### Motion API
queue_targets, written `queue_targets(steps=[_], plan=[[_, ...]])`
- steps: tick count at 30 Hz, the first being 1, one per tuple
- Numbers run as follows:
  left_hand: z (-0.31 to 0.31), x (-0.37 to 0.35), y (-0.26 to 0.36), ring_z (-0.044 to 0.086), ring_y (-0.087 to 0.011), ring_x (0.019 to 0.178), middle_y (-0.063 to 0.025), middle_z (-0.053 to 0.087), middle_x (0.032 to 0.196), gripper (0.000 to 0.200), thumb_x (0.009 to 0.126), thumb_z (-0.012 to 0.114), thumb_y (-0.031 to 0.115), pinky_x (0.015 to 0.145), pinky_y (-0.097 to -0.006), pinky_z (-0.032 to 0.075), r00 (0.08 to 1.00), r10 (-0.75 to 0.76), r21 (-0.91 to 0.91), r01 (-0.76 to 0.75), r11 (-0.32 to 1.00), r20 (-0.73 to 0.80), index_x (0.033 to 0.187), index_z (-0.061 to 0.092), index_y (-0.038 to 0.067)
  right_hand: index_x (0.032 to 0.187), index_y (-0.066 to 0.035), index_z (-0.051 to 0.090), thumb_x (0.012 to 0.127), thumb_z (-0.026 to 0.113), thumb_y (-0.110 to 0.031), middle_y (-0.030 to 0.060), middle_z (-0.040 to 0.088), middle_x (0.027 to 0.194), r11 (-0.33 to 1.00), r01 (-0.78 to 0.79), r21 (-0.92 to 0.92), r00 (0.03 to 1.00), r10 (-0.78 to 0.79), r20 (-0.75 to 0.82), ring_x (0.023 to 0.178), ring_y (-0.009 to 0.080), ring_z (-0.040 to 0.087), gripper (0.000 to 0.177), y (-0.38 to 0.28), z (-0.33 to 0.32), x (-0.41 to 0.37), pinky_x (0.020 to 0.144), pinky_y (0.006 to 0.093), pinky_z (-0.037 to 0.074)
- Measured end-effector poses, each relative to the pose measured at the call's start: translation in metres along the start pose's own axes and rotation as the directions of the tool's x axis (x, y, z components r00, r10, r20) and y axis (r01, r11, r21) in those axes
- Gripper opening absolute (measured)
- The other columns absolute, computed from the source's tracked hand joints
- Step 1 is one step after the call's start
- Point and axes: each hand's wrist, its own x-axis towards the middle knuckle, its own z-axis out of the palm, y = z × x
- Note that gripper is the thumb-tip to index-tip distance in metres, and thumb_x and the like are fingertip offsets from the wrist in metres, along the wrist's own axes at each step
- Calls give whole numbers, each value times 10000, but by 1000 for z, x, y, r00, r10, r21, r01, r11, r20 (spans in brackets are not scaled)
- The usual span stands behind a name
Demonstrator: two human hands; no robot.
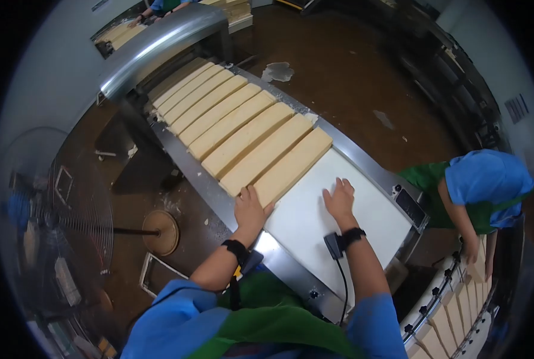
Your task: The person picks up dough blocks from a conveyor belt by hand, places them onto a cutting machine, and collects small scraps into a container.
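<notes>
A row of long pale yellow slabs (pixel 252 146) lies crosswise on a conveyor with a white belt (pixel 332 206). My left hand (pixel 250 210) is at the near end of the closest slab (pixel 297 164), its fingers over the end and its thumb along the side. Over the bare part of the belt is my right hand (pixel 340 200), fingers apart, with nothing in it. Each of my wrists wears a black strap with a small box, and a cable hangs from the right one.
A curved metal hood (pixel 165 51) spans the conveyor's far end. At right, a co-worker (pixel 482 185) bends over a second, curved conveyor (pixel 425 317) carrying more slabs. A fan on a stand (pixel 159 232) is at left. Another person's arms show at the top.
</notes>
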Motion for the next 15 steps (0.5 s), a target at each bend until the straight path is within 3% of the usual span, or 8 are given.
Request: queue_targets(steps=[2, 6, 9, 13, 15], plan=[[-3, 2, -2, 545, -335, 954, -189, 476, 1164, 890, 731, 727, 534, 783, -389, 508, 998, 58, 28, -58, 998, 0, 1311, 390, -52, 1442, -30, 353, 885, 562, -494, 237, 294, 1494, 990, -133, -38, 990, 135, 39, 1325, 398, 330, 755, -33, 10, 38, 1080, 501, 307], [-7, 7, -6, 555, -320, 941, -189, 492, 1159, 902, 751, 695, 573, 750, -376, 517, 992, 119, 49, -121, 991, 51, 1313, 392, -63, 1483, -154, 320, 903, 499, -546, 231, 156, 1560, 980, -196, -21, 980, 195, -26, 1325, 412, 341, 723, -86, 16, 103, 1057, 498, 338], [-12, 8, -3, 560, -296, 935, -183, 499, 1164, 915, 762, 652, 626, 748, -358, 515, 983, 90, 101, -107, 989, 160, 1312, 401, -60, 1487, -170, 310, 890, 509, -559, 234, 138, 1561, 966, -255, -32, 966, 256, 40, 1296, 422, 385, 740, -111, 13, 129, 1036, 492, 370], [-7, 5, -7, 559, -294, 929, -183, 498, 1166, 920, 769, 638, 635, 760, -354, 512, 977, 120, 115, -141, 983, 175, 1317, 397, -63, 1419, -147, 363, 833, 580, -526, 257, 182, 1517, 937, -349, -30, 931, 350, 101, 1231, 446, 447, 731, -119, 2, 126, 973, 478, 446], [-7, 4, -10, 556, -304, 919, -196, 492, 1166, 883, 755, 681, 597, 771, -361, 508, 978, 191, 79, -197, 977, 81, 1281, 418, -60, 1409, -142, 360, 801, 620, -492, 253, 197, 1505, 903, -430, 7, 899, 427, 94, 1222, 449, 450, 749, -110, -13, 114, 966, 482, 456]])
